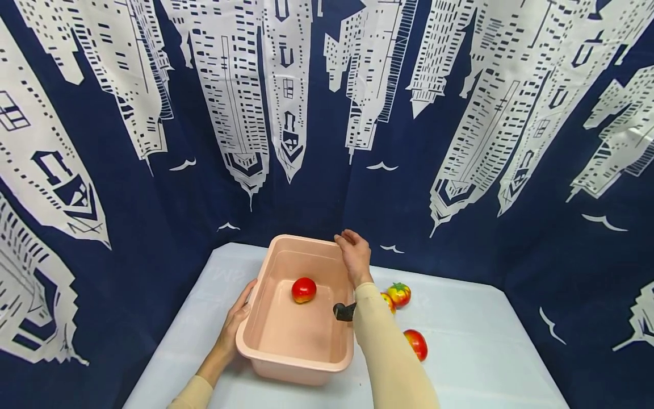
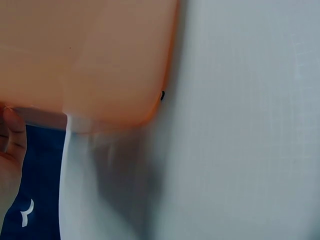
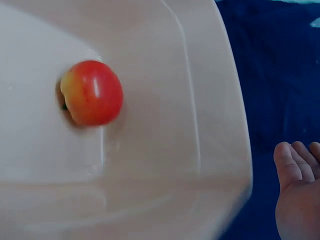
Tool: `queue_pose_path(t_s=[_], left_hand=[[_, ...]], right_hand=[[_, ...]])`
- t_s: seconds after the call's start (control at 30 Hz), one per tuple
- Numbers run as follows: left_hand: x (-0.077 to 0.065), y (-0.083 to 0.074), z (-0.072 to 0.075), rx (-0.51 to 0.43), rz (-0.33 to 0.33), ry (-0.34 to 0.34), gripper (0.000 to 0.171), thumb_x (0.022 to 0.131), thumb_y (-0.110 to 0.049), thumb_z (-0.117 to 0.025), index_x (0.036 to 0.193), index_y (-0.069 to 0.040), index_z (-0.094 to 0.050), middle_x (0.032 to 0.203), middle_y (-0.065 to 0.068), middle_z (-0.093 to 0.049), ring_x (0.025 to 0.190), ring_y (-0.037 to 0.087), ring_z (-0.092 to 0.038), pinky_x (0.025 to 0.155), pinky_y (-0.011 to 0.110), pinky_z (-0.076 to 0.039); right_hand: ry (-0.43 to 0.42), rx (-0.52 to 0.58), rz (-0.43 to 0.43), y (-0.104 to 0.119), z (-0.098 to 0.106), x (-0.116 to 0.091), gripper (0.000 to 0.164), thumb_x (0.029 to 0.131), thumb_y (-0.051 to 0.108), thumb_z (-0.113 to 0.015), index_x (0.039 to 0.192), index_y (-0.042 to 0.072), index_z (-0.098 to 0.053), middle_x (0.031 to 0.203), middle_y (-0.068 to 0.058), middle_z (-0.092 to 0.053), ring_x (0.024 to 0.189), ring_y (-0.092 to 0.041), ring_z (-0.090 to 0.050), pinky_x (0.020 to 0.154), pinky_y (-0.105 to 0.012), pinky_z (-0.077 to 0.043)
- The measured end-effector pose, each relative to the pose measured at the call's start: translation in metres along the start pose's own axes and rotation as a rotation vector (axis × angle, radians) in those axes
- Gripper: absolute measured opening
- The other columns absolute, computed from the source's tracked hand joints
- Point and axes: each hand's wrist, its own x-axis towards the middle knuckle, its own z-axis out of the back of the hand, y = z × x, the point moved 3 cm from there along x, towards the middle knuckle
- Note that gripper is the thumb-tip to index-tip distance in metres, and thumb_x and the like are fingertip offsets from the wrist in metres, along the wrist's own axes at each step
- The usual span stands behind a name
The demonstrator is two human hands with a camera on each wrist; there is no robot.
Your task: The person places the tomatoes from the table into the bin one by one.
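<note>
A pink plastic basin stands at the middle of the table. Inside it lies one red, yellow-tinged fruit, an apple or a tomato; I cannot tell which. My left hand holds the basin's left side from outside, below the rim; part of it shows at the edge of the left wrist view. At the far right corner is my right hand, overlapping the rim in the head view. In the right wrist view its loosely bent fingers are apart from the rim, holding nothing.
Right of the basin lie more red-yellow fruits: a tomato with a green top, one partly hidden by my sleeve, and a red one nearer me. The white-covered table meets a dark blue curtain printed with white buildings.
</note>
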Motion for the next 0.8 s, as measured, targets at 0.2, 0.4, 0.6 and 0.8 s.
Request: queue_pose_path(t_s=[0.2,0.4,0.6,0.8], left_hand=[[-0.001,0.002,0.000,0.024,0.008,0.018,0.058,0.099,-0.024,-0.026,0.157,-0.022,-0.017,0.165,0.008,-0.010,0.140,-0.003,-0.027,0.105,0.012,-0.027],[0.000,0.000,0.000,0.021,-0.009,0.021,0.058,0.099,-0.023,-0.025,0.157,-0.020,-0.017,0.164,0.010,-0.012,0.141,0.002,-0.029,0.106,0.014,-0.028],[0.002,0.001,0.000,0.021,-0.010,-0.005,0.058,0.098,-0.023,-0.026,0.156,-0.020,-0.019,0.164,0.010,-0.014,0.139,0.000,-0.031,0.104,0.013,-0.030],[0.001,0.000,-0.001,0.022,-0.008,0.007,0.059,0.097,-0.021,-0.025,0.156,-0.020,-0.018,0.163,0.013,-0.016,0.137,0.005,-0.036,0.105,0.020,-0.034]], right_hand=[[-0.036,0.124,-0.023,0.002,0.024,0.005,0.047,0.092,0.018,-0.064,0.134,0.001,-0.054,0.135,-0.015,-0.058,0.123,-0.025,-0.057,0.106,-0.037,-0.044],[-0.087,0.104,-0.053,-0.008,0.047,0.010,0.048,0.092,0.018,-0.064,0.135,0.000,-0.053,0.134,-0.016,-0.058,0.122,-0.025,-0.057,0.106,-0.037,-0.044],[-0.111,0.032,-0.069,-0.025,0.064,0.011,0.051,0.092,0.022,-0.063,0.137,0.002,-0.052,0.137,-0.015,-0.056,0.126,-0.027,-0.055,0.107,-0.040,-0.043],[-0.127,-0.031,-0.127,-0.052,0.077,0.006,0.054,0.091,0.023,-0.065,0.139,0.002,-0.050,0.141,-0.015,-0.053,0.131,-0.030,-0.050,0.110,-0.043,-0.040]])
